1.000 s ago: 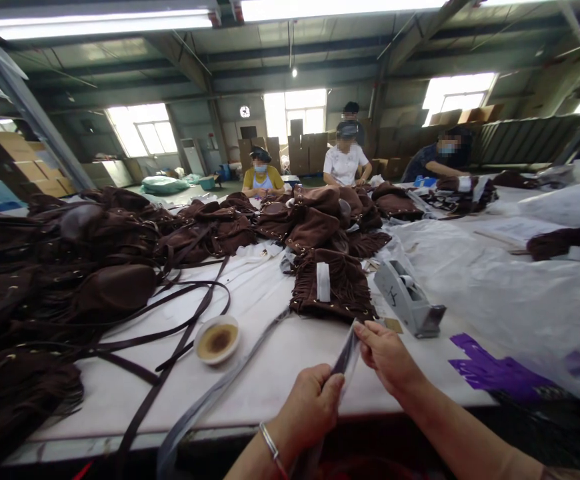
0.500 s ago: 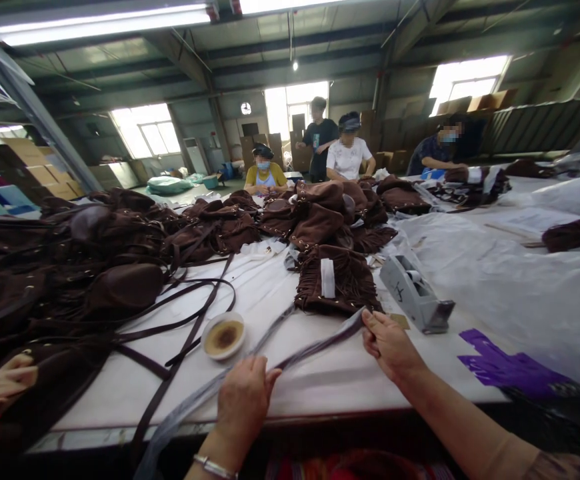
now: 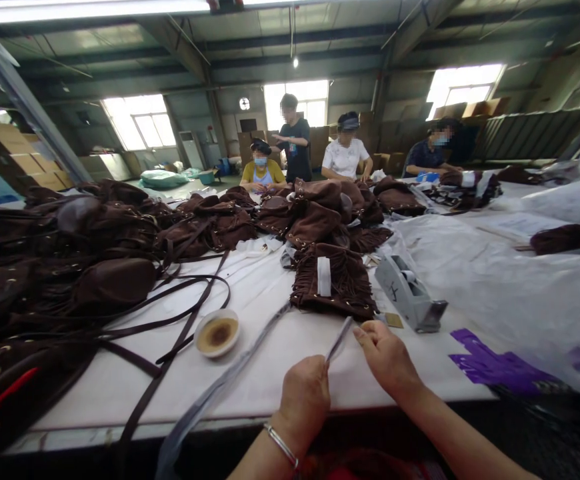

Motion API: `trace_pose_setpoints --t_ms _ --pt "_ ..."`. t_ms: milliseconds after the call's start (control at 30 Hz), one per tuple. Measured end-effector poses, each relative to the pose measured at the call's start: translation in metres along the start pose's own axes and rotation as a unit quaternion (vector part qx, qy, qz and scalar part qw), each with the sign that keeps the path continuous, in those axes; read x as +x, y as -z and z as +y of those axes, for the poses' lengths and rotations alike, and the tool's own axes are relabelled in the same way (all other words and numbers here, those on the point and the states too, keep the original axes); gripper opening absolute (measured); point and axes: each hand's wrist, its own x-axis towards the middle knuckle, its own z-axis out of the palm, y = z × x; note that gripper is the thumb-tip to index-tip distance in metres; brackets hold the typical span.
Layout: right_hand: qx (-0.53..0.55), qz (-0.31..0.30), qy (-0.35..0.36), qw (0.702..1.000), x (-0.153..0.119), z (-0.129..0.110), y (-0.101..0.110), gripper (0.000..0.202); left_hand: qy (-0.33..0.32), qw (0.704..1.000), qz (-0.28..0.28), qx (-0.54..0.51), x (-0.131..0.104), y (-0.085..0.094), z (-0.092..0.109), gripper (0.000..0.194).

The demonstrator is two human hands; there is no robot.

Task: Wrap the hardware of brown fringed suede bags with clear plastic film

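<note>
Your L hand [image 3: 306, 393] is nearer your R hand [image 3: 387, 353] than a sec ago, so less strap [image 3: 339, 339] shows btwn them. L fist's closed round it; R fingers curl by its tip, hold unclear. Bag [image 3: 349, 283] lies just beyond.

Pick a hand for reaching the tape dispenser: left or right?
Right, I'd say. The right hand is closer to the tape dispenser; the left hand is farther off and grips the grey strip. Whether the right hand touches the strip's end is hard to tell.
</note>
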Motion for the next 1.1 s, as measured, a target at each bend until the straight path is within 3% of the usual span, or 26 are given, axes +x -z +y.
trace_pose_setpoints --t_ms 100,233,333,467,567,633,833,1100 --pt "-0.097 -0.062 0.025 0.993 -0.004 -0.002 -0.011 0.035 -0.035 0.993 -0.039 0.101 -0.006 -0.011 0.001 0.022" --pt "-0.215 -0.11 0.085 0.967 -0.002 0.0 -0.026 0.017 -0.074 0.984 -0.108 0.125 -0.012 -0.015 0.005 0.018" --pt "-0.272 -0.171 0.167 0.932 -0.002 0.006 -0.026 0.023 -0.049 0.986 -0.09 0.128 -0.011 -0.007 0.002 0.018" --pt "-0.303 -0.24 0.253 0.887 -0.001 0.012 -0.021 0.026 -0.066 0.988 -0.061 0.128 -0.003 0.006 -0.009 0.019" --pt "-0.286 -0.268 0.295 0.871 0.003 0.014 -0.018 0.025 -0.071 0.99 -0.051 0.108 0.005 0.01 -0.014 0.021" --pt "-0.279 -0.274 0.317 0.864 0.007 0.016 -0.017 0.023 -0.082 0.989 -0.075 0.102 0.011 0.011 -0.015 0.019" --pt "-0.196 -0.279 0.35 0.872 0.016 0.017 -0.018 0.017 -0.151 0.971 -0.152 0.101 0.027 0.005 -0.017 0.012" --pt "-0.073 -0.258 0.301 0.915 0.018 0.015 -0.026 0.024 -0.177 0.969 -0.112 0.128 0.031 -0.002 -0.02 0.013"
